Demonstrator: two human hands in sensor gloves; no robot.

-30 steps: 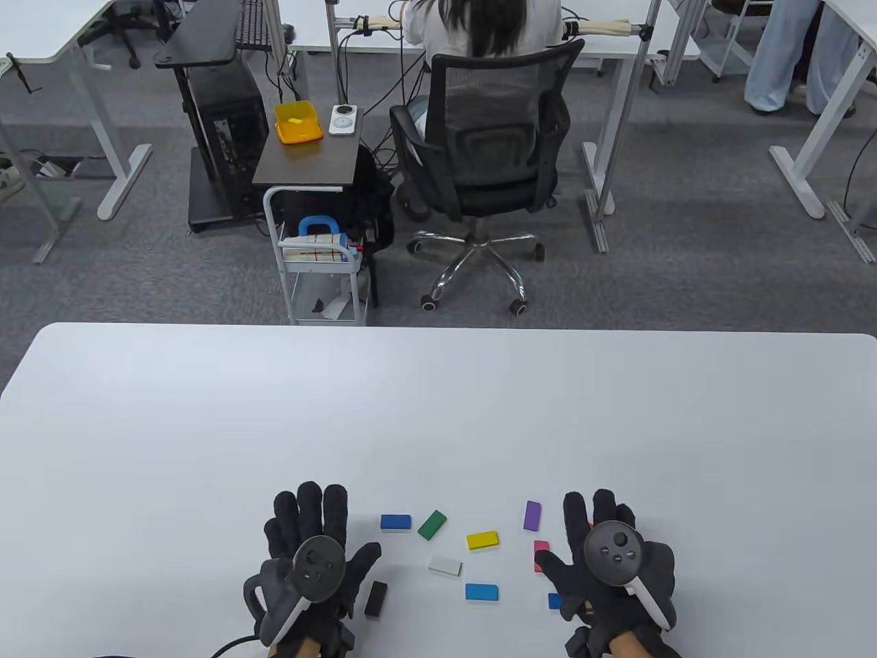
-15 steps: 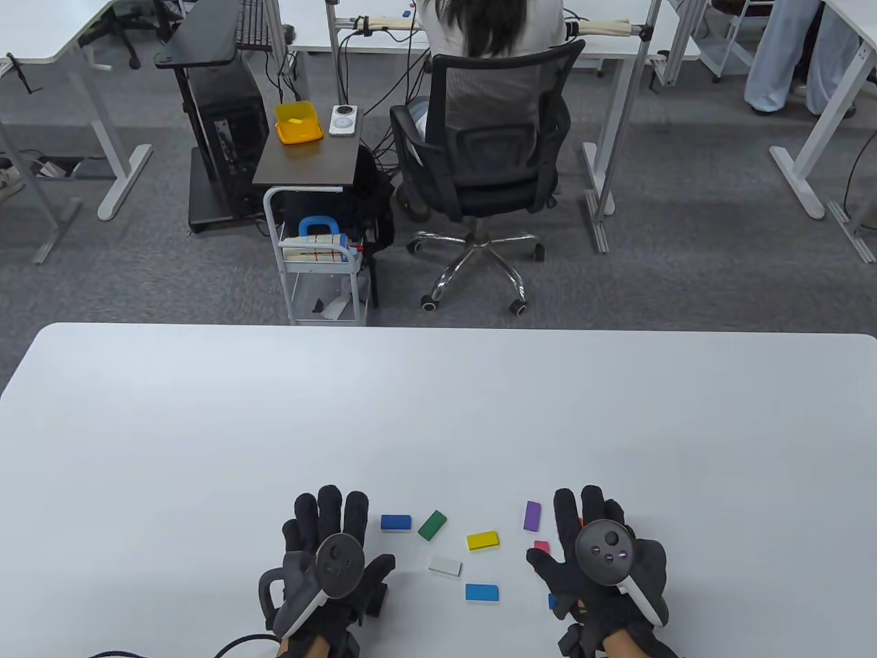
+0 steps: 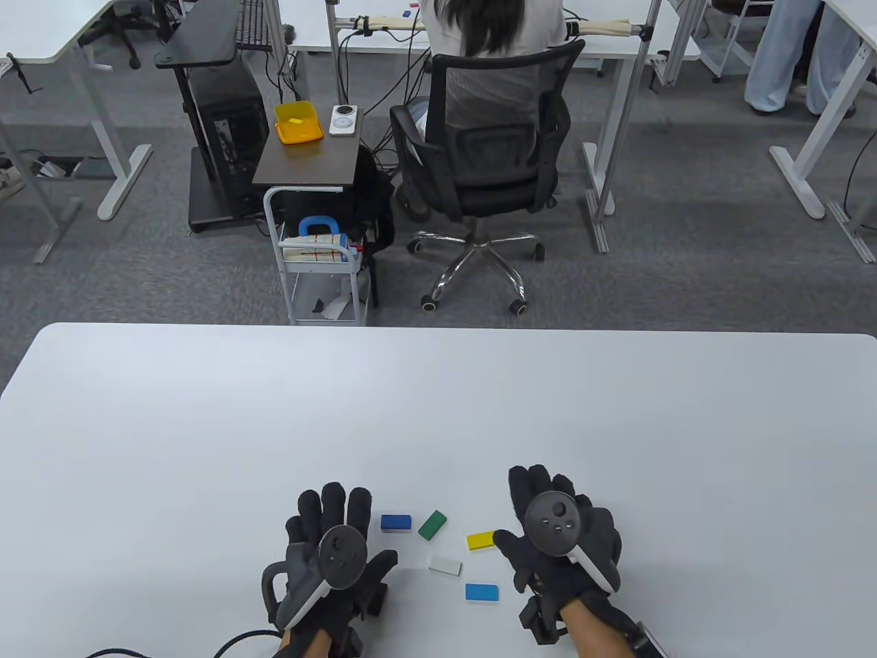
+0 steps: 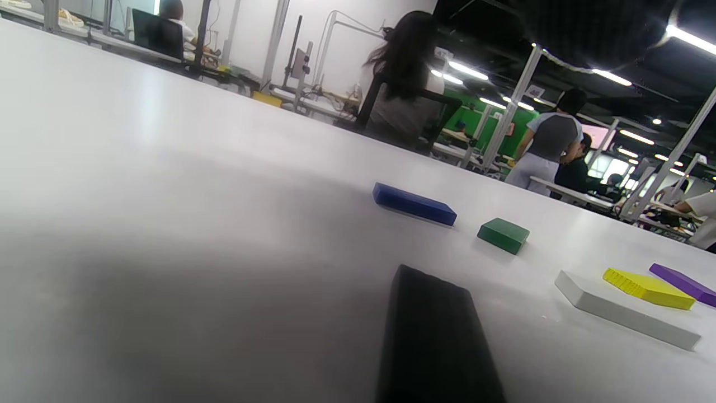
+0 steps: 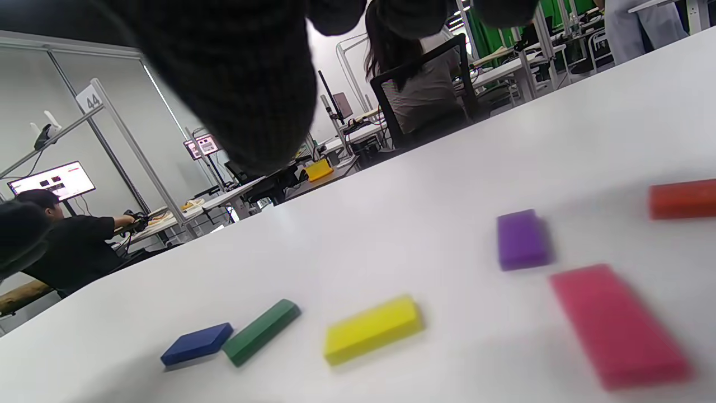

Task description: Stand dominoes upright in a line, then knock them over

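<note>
Several coloured dominoes lie flat on the white table (image 3: 438, 411): dark blue (image 3: 396, 523), green (image 3: 432, 525), yellow (image 3: 482, 541), white (image 3: 445, 565) and light blue (image 3: 482, 592). My left hand (image 3: 329, 528) is spread flat just left of the dark blue one and holds nothing. It covers most of the black domino (image 4: 436, 336), which the left wrist view shows close up. My right hand (image 3: 548, 521) hovers with straight fingers beside the yellow domino. In the table view it hides the purple (image 5: 523, 239), pink (image 5: 615, 324) and orange (image 5: 682, 198) dominoes. All of them lie flat.
Bare tabletop stretches beyond and to both sides of the dominoes. Past the far edge a person sits on a black office chair (image 3: 479, 151), beside a small white cart (image 3: 322, 274) and other desks.
My right hand has moved left and a little forward, and now covers the purple and pink dominoes. My left hand has slid slightly right over the black domino. No domino has moved.
</note>
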